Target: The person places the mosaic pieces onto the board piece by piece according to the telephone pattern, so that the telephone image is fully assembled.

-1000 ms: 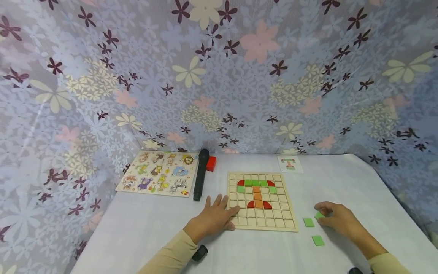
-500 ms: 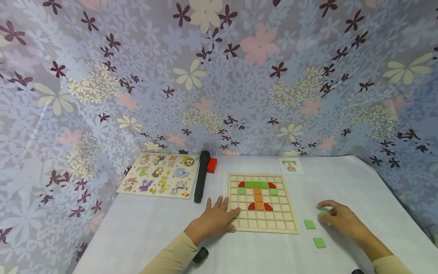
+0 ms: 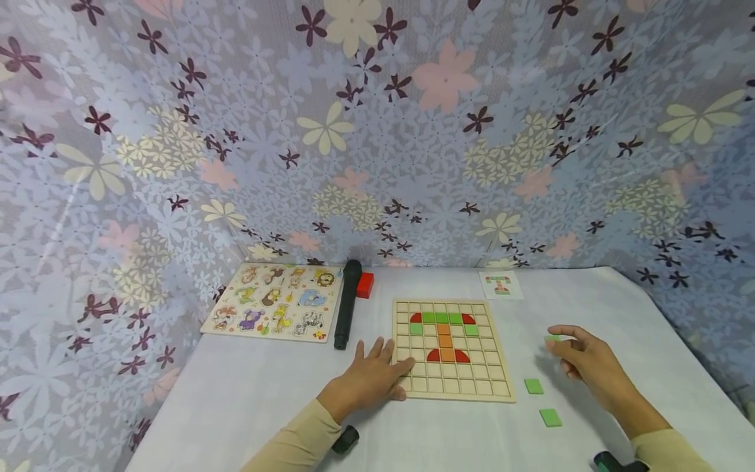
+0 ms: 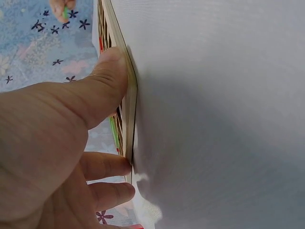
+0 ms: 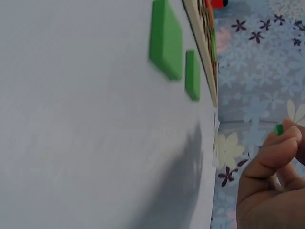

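Note:
My left hand rests spread at the left edge of a wooden grid board, its thumb on the board's corner area. In the left wrist view the thumb and fingertips touch the board's side. On the grid, red rounded pieces, green squares and orange squares form a T-like figure. Right of the board, my right hand pinches a small green square tile between thumb and finger, raised off the table. Two more green tiles, one nearer the board and one in front, lie flat.
A picture card with a similar figure lies behind the board. To the left are an animal puzzle board, a black microphone and a red block. A flowered cloth hangs behind the white table.
My right hand has picked a green tile up off the table, moving it slightly right and then up and away from me. The left hand stays at the board's edge.

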`<state>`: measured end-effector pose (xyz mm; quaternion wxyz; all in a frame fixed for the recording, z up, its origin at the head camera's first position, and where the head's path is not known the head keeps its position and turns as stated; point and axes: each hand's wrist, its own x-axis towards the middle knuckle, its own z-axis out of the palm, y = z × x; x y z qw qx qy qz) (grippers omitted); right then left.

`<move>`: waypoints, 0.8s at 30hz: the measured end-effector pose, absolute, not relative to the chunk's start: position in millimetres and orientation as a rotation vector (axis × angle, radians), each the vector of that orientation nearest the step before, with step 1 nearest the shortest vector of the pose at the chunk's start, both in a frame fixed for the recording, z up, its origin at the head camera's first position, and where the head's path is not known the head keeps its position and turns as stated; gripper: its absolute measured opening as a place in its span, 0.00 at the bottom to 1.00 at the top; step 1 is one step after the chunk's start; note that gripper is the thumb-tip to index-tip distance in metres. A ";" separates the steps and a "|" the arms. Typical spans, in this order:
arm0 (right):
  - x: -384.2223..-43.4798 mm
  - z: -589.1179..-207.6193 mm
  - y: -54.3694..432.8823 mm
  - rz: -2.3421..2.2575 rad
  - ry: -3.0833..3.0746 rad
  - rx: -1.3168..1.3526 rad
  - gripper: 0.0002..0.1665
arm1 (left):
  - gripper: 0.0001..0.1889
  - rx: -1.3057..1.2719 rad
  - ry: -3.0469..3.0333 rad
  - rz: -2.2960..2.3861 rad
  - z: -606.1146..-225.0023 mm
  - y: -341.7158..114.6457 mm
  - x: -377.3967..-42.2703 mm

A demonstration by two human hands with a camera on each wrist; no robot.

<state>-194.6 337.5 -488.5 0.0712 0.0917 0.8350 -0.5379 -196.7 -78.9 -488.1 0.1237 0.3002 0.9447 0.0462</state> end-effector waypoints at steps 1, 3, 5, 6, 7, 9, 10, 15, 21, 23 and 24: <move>-195.2 -487.5 335.0 -1.658 2.506 0.273 0.37 | 0.36 0.876 2.755 0.136 -487.8 -79.1 -196.4; -196.1 -485.0 330.1 -1.738 2.485 0.247 0.34 | 0.36 0.878 2.756 0.131 -487.5 -79.4 -196.0; -196.8 -482.8 324.6 -1.812 2.450 0.205 0.28 | 0.36 0.878 2.758 0.122 -487.0 -79.2 -195.6; -197.3 -482.2 321.6 -1.849 2.426 0.172 0.25 | 0.36 0.880 2.764 0.110 -487.0 -79.3 -195.3; -197.8 -481.7 318.1 -1.887 2.394 0.149 0.22 | 0.36 0.882 2.767 0.101 -486.9 -79.4 -195.0; -198.4 -480.8 310.0 -1.945 2.331 0.114 0.18 | 0.36 0.885 2.772 0.092 -486.3 -79.3 -194.2; -199.2 -480.5 305.6 -1.961 2.307 0.097 0.18 | 0.36 0.886 2.775 0.092 -485.5 -79.4 -193.8; -203.2 -479.0 280.2 -1.950 2.255 0.051 0.31 | 0.35 0.891 2.778 0.101 -484.1 -79.9 -193.3; -208.5 -478.9 249.1 -1.894 2.231 0.011 0.34 | 0.36 0.893 2.779 0.092 -483.7 -79.8 -193.5; -209.7 -478.9 239.3 -1.878 2.223 -0.003 0.32 | 0.36 0.893 2.774 0.089 -484.2 -79.4 -194.0; -210.2 -479.0 234.4 -1.872 2.217 -0.011 0.31 | 0.36 0.893 2.774 0.084 -484.2 -79.2 -194.3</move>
